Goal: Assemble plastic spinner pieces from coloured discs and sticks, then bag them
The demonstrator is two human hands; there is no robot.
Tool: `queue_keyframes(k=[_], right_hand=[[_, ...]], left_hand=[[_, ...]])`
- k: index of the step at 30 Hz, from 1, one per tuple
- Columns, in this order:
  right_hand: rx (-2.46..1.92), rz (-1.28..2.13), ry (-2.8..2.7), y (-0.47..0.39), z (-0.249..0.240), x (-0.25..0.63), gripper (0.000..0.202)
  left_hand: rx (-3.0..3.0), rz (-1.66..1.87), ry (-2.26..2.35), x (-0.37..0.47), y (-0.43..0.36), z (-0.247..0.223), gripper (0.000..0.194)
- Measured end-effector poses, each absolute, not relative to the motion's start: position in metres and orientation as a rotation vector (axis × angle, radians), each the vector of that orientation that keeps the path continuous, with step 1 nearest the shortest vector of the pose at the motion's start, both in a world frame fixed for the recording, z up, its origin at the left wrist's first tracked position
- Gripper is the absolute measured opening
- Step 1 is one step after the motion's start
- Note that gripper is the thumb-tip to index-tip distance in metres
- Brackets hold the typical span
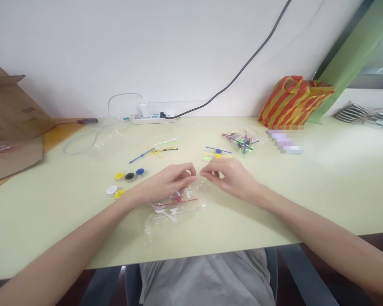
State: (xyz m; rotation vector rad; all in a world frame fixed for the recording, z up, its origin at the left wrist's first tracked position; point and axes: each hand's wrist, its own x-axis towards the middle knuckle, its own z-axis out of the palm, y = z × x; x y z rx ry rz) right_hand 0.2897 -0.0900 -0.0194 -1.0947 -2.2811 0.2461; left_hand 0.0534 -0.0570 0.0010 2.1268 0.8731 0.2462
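A clear plastic bag (161, 227) lies in front of me near the table's front edge. Inside it show red arrow-shaped plastic parts (178, 199) and white ones (174, 211). My left hand (170, 180) is closed in a pinch at the bag's upper edge. Facing it, my right hand (231, 176) is also pinched, its fingertips just above the bag's right side; what they hold is too small to tell. Left of the hands sit several round caps, among them a black cap (130, 176) and a blue cap (140, 171). Beyond my right hand rests a blue arrow piece (218, 151).
Behind my left hand lie loose coloured sticks (142, 155). A bag of mixed parts (242, 142) is at the back right, near a striped shopping bag (293, 102). A power strip (155, 120) with a black cable stands against the wall. Cardboard boxes (14, 106) occupy the left.
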Motion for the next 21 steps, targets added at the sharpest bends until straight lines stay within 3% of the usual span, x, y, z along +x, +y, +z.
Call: queue_keyframes(k=[5, 8, 12, 21], right_hand=[[-1.603, 0.046, -2.321, -0.071, 0.0, 0.337, 0.013], [-1.721, 0.185, -2.443, -0.066, 0.003, 0.351, 0.009], [-1.739, 0.249, -2.533, -0.068, 0.002, 0.346, 0.017], [-1.455, 0.404, -2.217, -0.079, 0.015, 0.338, 0.015]], left_hand=[[2.09, 0.189, 0.839, 0.053, -0.057, 0.003, 0.027], [2.012, 0.096, 0.819, 0.051, -0.056, 0.009, 0.047], [1.933, -0.027, 0.778, 0.045, -0.054, 0.014, 0.068], [1.984, 0.13, 0.833, 0.041, -0.04, 0.002, 0.056]])
